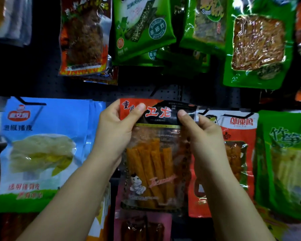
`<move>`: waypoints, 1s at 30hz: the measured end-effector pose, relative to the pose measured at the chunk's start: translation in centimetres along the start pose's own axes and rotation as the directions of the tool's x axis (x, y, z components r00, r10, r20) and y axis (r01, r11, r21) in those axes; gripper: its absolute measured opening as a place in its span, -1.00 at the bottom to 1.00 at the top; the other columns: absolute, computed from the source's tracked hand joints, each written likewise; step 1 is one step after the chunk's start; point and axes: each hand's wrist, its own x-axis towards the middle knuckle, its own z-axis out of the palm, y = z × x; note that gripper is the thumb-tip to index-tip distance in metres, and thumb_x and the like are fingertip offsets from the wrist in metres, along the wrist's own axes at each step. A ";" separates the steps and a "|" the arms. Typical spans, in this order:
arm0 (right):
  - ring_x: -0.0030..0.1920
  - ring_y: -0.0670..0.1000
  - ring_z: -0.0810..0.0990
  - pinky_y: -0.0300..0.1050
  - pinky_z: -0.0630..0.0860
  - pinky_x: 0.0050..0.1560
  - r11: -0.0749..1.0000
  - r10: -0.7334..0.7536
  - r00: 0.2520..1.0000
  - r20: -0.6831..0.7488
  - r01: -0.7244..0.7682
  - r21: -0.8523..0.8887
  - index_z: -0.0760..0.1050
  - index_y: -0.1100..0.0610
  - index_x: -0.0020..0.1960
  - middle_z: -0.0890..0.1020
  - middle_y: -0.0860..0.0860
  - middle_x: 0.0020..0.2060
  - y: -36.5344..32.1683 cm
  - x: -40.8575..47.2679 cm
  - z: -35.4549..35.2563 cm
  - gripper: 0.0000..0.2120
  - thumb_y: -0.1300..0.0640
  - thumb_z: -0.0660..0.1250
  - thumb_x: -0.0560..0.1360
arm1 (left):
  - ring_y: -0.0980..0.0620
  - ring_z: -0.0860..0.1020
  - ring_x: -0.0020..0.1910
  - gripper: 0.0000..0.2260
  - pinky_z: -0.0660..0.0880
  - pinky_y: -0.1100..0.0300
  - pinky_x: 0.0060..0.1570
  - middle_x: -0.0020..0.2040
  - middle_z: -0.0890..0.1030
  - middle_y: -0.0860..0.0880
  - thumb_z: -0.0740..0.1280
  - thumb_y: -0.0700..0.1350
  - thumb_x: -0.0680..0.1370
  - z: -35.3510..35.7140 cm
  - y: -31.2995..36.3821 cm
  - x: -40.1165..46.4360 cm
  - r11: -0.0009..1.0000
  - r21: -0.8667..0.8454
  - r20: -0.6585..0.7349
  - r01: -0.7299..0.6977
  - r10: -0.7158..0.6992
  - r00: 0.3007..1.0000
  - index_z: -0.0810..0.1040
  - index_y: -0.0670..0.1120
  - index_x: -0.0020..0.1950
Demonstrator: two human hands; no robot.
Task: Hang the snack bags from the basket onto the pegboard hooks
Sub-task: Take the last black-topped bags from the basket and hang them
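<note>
A black-topped clear snack bag (156, 164) with orange sticks inside hangs upright in front of the dark pegboard (172, 92) at the centre. My left hand (116, 129) pinches its top left corner, thumb on the front. At the top right corner my right hand (202, 134) pinches the bag the same way. Behind the bag's top edge shows a red bag (129, 106). The hook at this spot is hidden behind the bag. No basket is in view.
Hung bags crowd the board: a blue bag (42, 153) at left, a red-orange bag (238, 153) and a green bag (285, 162) at right, a dark red bag (85, 35) and green bags (142, 26) above. A pink bag (142, 225) hangs below.
</note>
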 end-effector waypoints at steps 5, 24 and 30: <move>-0.44 -0.10 0.62 -0.24 0.49 -0.45 0.993 -0.099 0.995 0.034 0.096 0.061 0.54 0.07 -0.31 0.65 -0.03 -0.42 -2.5 0.3 0.2 -0.73 0.00 0.33 0.52 | 0.18 0.65 -0.23 -0.92 0.52 0.32 -0.36 -0.20 0.70 0.12 0.42 -0.06 0.48 0.1 2.0 0.5 0.996 0.021 -0.006 -0.087 0.088 0.996 0.64 0.13 -0.18; -0.24 0.25 0.65 0.25 0.58 -0.17 0.969 -0.162 0.978 -0.130 0.133 -0.209 0.54 0.21 -0.27 0.66 0.22 -0.31 -3.8 3.4 1.8 -0.67 -0.01 0.31 0.54 | 0.27 0.59 -0.39 -0.97 0.42 0.42 -0.48 -0.35 0.66 0.15 0.42 -0.15 0.48 1.2 4.5 3.2 0.985 0.164 -0.008 -0.058 0.060 0.998 0.61 -0.03 -0.15; -0.32 0.07 0.59 -0.01 0.47 -0.34 0.930 -0.211 0.975 -0.076 0.176 -0.324 0.52 0.26 -0.11 0.63 0.20 -0.29 -1.8 2.5 2.0 -0.64 -0.07 0.27 0.54 | 0.30 0.56 -0.41 -0.96 0.43 0.41 -0.48 -0.25 0.65 0.09 0.42 -0.10 0.48 0.5 1.9 3.7 0.968 0.250 -0.039 -0.003 0.013 0.999 0.60 0.03 -0.16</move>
